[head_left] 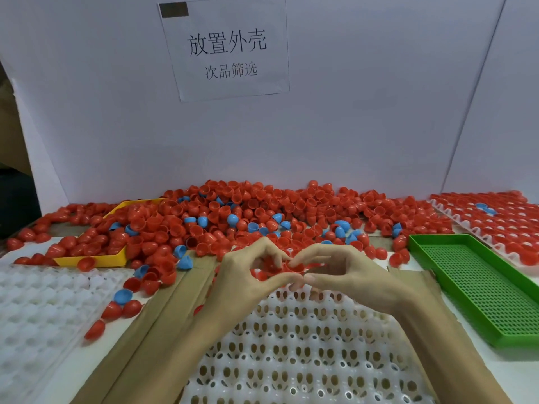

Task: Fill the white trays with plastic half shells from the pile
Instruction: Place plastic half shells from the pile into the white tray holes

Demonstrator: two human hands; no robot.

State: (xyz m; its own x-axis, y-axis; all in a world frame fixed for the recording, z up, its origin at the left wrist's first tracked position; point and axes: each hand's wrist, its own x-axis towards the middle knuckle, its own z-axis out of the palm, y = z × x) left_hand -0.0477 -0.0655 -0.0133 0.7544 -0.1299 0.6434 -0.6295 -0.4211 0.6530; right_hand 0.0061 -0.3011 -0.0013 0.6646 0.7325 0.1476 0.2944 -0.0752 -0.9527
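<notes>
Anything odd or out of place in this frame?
Yes: two blue half shells lie on top of the otherwise all-red filled tray at far right. Loose shells have also spilled onto the cardboard.

white paper sign (224, 48) on back wall: large "放置外壳", smaller "次品筛选" below; no other txt legible.

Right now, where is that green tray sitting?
In the head view the green tray lies at the right, beside the right hand, between the white tray in front of the person and a shell-filled tray behind it.
</notes>
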